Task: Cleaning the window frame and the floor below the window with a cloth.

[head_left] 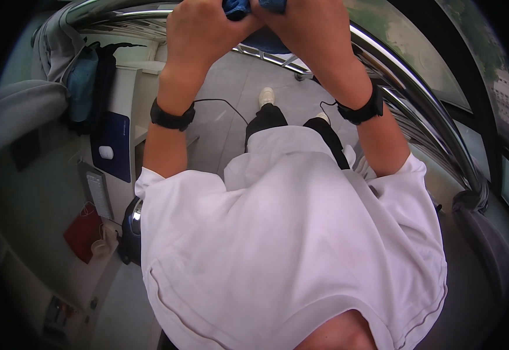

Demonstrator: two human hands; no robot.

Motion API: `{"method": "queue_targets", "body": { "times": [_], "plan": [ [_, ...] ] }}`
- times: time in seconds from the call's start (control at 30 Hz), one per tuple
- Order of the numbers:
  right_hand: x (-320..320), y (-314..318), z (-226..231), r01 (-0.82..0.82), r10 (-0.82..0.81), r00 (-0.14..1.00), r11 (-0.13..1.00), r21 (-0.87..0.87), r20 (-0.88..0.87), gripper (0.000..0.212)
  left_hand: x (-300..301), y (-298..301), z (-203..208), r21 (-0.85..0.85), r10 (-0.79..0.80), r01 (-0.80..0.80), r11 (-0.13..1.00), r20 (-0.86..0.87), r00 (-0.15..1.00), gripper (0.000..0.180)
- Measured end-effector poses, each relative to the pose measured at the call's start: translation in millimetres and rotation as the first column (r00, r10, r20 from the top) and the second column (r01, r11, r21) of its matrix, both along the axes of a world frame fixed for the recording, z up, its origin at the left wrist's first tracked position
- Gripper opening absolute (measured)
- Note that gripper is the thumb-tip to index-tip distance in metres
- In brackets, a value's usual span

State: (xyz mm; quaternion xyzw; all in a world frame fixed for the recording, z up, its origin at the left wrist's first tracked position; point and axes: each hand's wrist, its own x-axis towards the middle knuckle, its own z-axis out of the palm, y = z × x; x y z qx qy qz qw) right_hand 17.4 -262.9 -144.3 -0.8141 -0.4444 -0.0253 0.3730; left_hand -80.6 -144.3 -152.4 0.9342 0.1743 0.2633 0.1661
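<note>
Both my hands are raised close together at the upper edge, which cuts off part of the fingers. My left hand [205,29] is closed on a piece of blue fabric [236,7], bunched by the thumb. Right beside it, my right hand [313,26] grips the same blue material, thumbs nearly meeting. More of the fabric hangs below the hands, in front of a shiny metal rail. What kind of cloth item it is cannot be made out. Each wrist wears a black band, with a thin dark cable near it.
A curved chrome rack [406,87] runs around ahead and to my right, beside windows. On the left, a white desk [125,96] carries a dark blue mouse pad [117,166], white mouse [106,153], keyboard [98,192] and red folder [83,232]. Grey curtains [56,46] hang at the upper left.
</note>
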Motion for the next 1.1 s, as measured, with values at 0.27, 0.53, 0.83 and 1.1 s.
{"method": "queue_targets", "body": {
  "times": [0.27,0.53,0.83,1.1],
  "plan": [
    [19.0,-57.7,-6.0,0.103,-0.103,0.995,0.995,-0.009,-0.009,0.032,30.8,-34.0,-5.5,-0.094,-0.198,0.213,0.973,0.143,0.97,0.039],
    [10.9,-95.9,1.2,0.317,-0.318,0.948,0.943,-0.097,0.004,0.033,52.5,-58.2,-18.2,-0.203,-0.39,0.429,0.88,0.203,0.898,0.04],
    [-31.2,-17.6,-27.3,0.146,-0.158,0.971,0.986,0.08,0.181,0.05,-10.5,5.5,-36.1,-0.002,-0.149,0.151,0.989,0.139,0.979,0.05],
    [-74.3,-44.1,-99.1,0.003,-0.014,0.967,0.999,-0.046,-0.253,0.054,-67.5,-11.6,-125.6,-0.25,-0.189,0.2,0.947,0.068,0.98,0.055]
  ]
}}
